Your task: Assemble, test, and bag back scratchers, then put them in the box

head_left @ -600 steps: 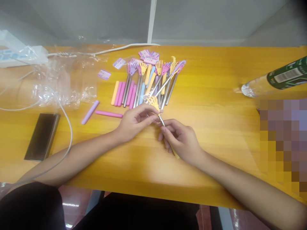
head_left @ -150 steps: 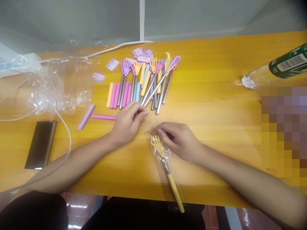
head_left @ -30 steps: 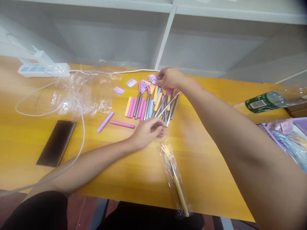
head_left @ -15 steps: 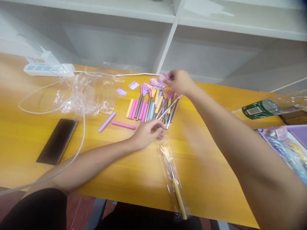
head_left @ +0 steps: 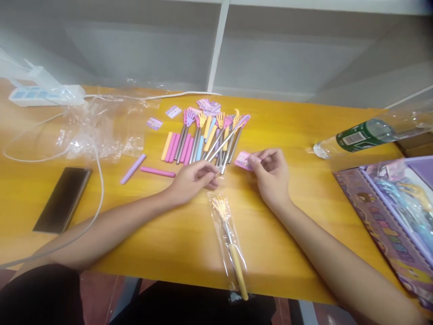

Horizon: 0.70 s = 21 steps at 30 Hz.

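My right hand [head_left: 272, 174] pinches a small pink printed card [head_left: 245, 160] between thumb and fingers, just above the table. My left hand [head_left: 195, 179] rests at the near end of a pile of back scratchers [head_left: 220, 143] with metal rods and hand-shaped heads; its fingers are curled, and what they hold, if anything, is hidden. Between my forearms lies a yellow back scratcher [head_left: 238, 268] in a clear plastic sleeve [head_left: 219, 234], head pointing away from me. Pink, yellow and blue handle tubes [head_left: 173, 146] lie among the rods. More cards [head_left: 209, 106] are heaped behind them.
On the left are clear plastic bags [head_left: 125, 131], a power strip [head_left: 47, 95] with a white cable and a dark phone [head_left: 62, 199]. A bottle [head_left: 355, 137] lies at the right, beside a printed box [head_left: 382, 216] of wrapped items. Grey shelving [head_left: 152, 49] stands behind.
My right hand has come back from the card heap toward me, bringing one card. My left hand keeps its place by the rods. The view has shifted slightly right.
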Tool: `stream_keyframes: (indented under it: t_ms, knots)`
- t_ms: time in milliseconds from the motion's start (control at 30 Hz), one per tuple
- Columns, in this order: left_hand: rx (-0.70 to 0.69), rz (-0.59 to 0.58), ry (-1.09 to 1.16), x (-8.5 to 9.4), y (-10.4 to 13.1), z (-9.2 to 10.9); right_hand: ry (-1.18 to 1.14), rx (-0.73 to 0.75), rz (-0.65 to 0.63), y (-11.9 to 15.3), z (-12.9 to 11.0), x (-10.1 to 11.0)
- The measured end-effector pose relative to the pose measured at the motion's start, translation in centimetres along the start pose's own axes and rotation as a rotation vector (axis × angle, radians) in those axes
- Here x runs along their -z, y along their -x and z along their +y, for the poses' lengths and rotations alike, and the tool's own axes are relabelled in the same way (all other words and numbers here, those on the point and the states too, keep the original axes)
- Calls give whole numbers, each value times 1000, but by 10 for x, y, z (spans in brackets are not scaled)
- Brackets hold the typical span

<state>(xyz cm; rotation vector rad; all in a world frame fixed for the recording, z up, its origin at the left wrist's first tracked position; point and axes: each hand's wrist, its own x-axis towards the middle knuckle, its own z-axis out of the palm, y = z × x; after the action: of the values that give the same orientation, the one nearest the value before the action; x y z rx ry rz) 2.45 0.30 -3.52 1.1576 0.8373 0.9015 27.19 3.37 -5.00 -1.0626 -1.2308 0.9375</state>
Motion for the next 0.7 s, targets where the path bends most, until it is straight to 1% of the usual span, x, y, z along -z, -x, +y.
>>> stream_keyframes:
  t_ms: [100,233,300,400,500,600,700]
  knots:
    - [36,-36,50,3,0,4,-65,-26,-20,-1,-1,-1]
    - [59,-84,152,7,-3,5,-127,-109,-187,7,-10,-4]
    - [71,-99,202,7,-4,5,-142,-99,-252,13,-14,-7]
    - [88,-107,279,7,-7,5,-117,-54,-302,20,-17,-10]
    - [109,-104,337,6,-8,7,14,11,-309,21,-15,-9]
    - [125,-115,362,6,-9,8,161,89,-275,19,-11,-5]
    - [133,-111,370,6,-9,9,198,90,-251,16,-9,-3]
